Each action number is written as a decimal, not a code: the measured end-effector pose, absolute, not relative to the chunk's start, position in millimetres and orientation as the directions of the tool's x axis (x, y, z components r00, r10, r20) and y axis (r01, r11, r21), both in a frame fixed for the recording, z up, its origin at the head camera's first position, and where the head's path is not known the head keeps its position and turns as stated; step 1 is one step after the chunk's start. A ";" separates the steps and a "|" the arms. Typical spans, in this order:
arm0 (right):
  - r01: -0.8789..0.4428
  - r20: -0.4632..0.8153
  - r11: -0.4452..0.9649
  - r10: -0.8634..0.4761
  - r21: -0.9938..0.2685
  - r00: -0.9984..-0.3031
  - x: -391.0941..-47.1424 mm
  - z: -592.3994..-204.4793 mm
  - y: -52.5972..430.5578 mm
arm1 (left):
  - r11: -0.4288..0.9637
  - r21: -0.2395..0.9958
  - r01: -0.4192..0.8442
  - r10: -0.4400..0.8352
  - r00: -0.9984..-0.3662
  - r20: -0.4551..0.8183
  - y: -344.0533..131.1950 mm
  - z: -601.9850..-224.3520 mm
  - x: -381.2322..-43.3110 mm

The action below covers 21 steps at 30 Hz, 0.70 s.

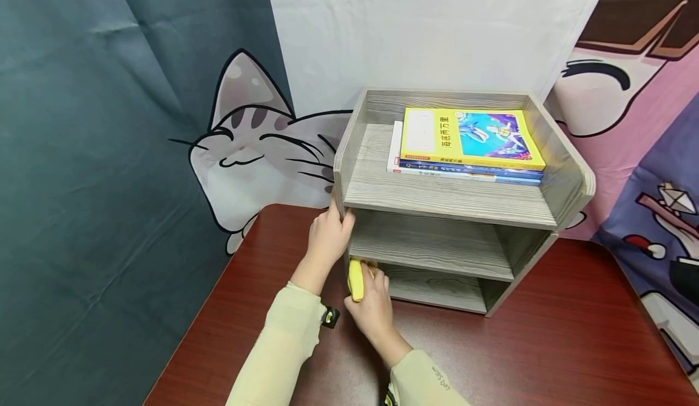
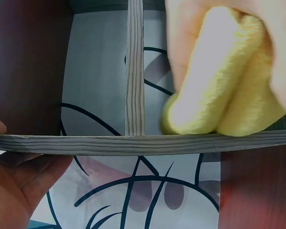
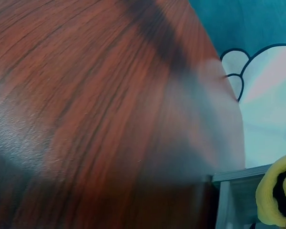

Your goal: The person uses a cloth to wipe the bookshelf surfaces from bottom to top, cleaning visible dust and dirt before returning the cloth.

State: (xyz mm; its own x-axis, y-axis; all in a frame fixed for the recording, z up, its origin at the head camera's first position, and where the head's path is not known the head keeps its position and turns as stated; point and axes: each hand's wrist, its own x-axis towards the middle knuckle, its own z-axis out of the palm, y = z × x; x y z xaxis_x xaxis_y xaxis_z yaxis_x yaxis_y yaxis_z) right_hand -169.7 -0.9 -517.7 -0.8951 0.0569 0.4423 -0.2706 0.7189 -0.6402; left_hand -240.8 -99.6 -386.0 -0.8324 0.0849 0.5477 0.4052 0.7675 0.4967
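A grey wood-grain shelf unit (image 1: 448, 202) with stacked compartments stands on the table. My left hand (image 1: 327, 236) grips the front edge of its left side panel, thumb on the inner face and fingers outside; the left wrist view shows this hand (image 2: 19, 186) around the panel edge. My right hand (image 1: 374, 309) holds a folded yellow cloth (image 1: 356, 280) at the left end of the lower opening. Close up in the left wrist view, the bunched cloth (image 2: 214, 81) lies against the side panel. A rolled end of the cloth (image 3: 266, 200) shows in the right wrist view.
A stack of books (image 1: 472, 139), yellow cover uppermost, lies on the top shelf between raised sides. The dark red table (image 1: 246, 309) extends around the unit. Printed curtains (image 1: 136, 151) hang close behind the table and along its left.
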 end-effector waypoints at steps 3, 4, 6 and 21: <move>-0.260 0.421 0.736 0.038 -0.625 -0.906 -169.3 -525.1 2.7 | 0.765 0.499 0.406 0.086 -0.834 0.545 -98.8 -386.8 -241.2; -0.253 0.406 0.742 0.029 -0.621 -0.913 -169.1 -527.3 4.6 | 0.764 0.500 0.407 0.087 -0.834 0.545 -98.4 -387.0 -241.4; -0.241 0.377 0.756 0.009 -0.609 -0.926 -168.0 -530.8 9.8 | 0.762 0.505 0.405 0.087 -0.837 0.541 -97.6 -387.9 -241.6; -0.360 0.468 0.896 -0.210 -0.260 -0.858 -161.8 -533.3 64.9 | 0.764 0.496 0.414 0.086 -0.826 0.556 -100.0 -388.0 -242.5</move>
State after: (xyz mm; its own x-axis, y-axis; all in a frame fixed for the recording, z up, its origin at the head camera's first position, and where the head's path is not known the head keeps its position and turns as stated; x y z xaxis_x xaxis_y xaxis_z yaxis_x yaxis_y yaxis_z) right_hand -161.8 64.9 -533.3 -0.8583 -0.2096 0.4684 -0.3604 0.8959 -0.2596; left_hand -242.5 -100.0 -388.0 -0.8264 0.0862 0.5565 0.4136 0.7636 0.4959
